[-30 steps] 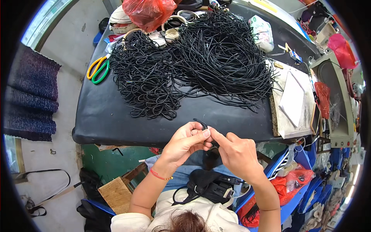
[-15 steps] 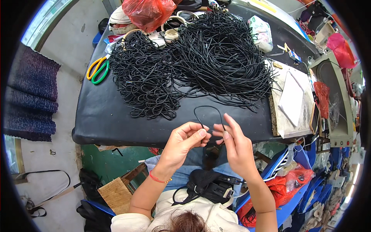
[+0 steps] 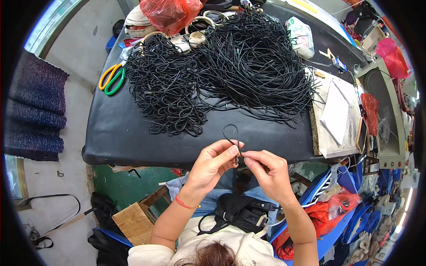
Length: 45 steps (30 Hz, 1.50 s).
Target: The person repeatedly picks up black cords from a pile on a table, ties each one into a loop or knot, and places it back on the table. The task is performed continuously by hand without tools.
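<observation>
A short length of thin black cord is bent into a narrow loop above the table's near edge. My left hand pinches it between thumb and forefinger, below the loop. From the other side my right hand is closed in a pinch on the cord where its two ends come together. Beyond my hands lies a tangled heap of looped black cords. To its right sits a bigger heap of long, loose black cords.
Scissors with yellow and green handles lie at the table's left. A red plastic bag sits behind the heaps. At the right is a board with a white sheet. A blue bin with red bags stands at my right side.
My right hand has moved left and down to meet the left, its fingers closing on the cord. The cord's wide arch has narrowed into a loop with its ends together.
</observation>
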Tool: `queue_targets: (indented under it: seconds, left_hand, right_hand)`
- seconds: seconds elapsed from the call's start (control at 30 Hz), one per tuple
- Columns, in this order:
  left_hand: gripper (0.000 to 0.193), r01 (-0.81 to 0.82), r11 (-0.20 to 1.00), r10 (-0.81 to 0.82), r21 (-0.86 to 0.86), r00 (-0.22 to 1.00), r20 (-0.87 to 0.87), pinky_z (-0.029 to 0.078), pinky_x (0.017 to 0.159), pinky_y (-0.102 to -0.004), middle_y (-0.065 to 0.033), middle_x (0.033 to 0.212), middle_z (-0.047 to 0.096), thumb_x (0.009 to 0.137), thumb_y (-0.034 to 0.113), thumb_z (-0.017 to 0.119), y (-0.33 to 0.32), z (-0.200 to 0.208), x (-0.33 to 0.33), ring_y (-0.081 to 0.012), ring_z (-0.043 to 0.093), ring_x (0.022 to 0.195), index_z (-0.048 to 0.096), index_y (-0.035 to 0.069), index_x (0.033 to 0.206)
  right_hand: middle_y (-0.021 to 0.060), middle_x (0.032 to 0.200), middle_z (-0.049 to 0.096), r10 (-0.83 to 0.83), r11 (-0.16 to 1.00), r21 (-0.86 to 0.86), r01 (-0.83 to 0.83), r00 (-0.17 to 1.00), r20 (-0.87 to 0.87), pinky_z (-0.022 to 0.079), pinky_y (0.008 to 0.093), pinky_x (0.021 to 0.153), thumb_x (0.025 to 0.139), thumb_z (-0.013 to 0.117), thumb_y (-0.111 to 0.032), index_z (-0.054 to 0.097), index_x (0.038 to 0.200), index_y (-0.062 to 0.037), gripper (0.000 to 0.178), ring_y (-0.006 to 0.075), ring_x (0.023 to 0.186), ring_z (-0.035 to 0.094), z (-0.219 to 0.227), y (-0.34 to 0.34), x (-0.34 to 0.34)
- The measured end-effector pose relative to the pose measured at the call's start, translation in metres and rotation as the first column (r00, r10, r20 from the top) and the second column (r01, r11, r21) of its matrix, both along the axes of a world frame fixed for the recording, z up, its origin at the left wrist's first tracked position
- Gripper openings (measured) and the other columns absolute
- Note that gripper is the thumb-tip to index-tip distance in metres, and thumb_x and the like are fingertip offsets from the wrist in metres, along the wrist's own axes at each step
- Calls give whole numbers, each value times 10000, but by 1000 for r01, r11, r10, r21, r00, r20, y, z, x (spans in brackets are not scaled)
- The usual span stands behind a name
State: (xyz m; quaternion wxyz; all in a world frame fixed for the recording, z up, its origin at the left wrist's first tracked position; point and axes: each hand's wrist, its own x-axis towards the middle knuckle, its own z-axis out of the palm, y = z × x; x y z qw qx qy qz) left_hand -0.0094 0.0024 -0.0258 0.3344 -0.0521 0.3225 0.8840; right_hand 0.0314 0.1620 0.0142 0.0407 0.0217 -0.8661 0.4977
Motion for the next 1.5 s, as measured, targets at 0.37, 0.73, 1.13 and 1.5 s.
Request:
queue_targets:
  seconds: [0.37,0.73,1.13,1.5]
  left_hand:
    - [199,118,907,-265,-405,907,-328,445,734,-218,-8,879,582,857,82,589,-3,14,-6,-67,539,791,638,-16,1023]
    - [215,-123,897,-83,-425,897,-434,480,763,-224,-49,972,590,849,32,589,5,2,6,-90,570,859,593,-28,1056]
    - [160,10,994,-15,-105,999,-45,507,754,-288,-75,936,622,873,83,565,-5,10,-9,-140,603,820,602,-4,1003]
    - [149,159,970,-189,-182,969,-159,517,707,-255,-68,825,637,872,106,574,4,12,-9,-107,604,755,618,-5,961]
  right_hand:
    - [62,634,541,79,966,243,-87,996,39,407,313,464,736,630,-71,620,786,-47,57,198,472,513,9,-1,5]
    - [83,673,561,221,838,524,-152,973,-71,446,349,483,755,578,-48,585,1009,-29,256,258,546,564,13,2,2]
    - [80,741,551,88,949,316,11,951,-296,437,325,533,744,644,-15,611,900,-16,159,224,593,542,7,12,0]
    - [81,784,560,108,964,266,13,894,-434,432,317,578,709,640,8,604,906,-12,201,220,663,538,-7,7,-10]
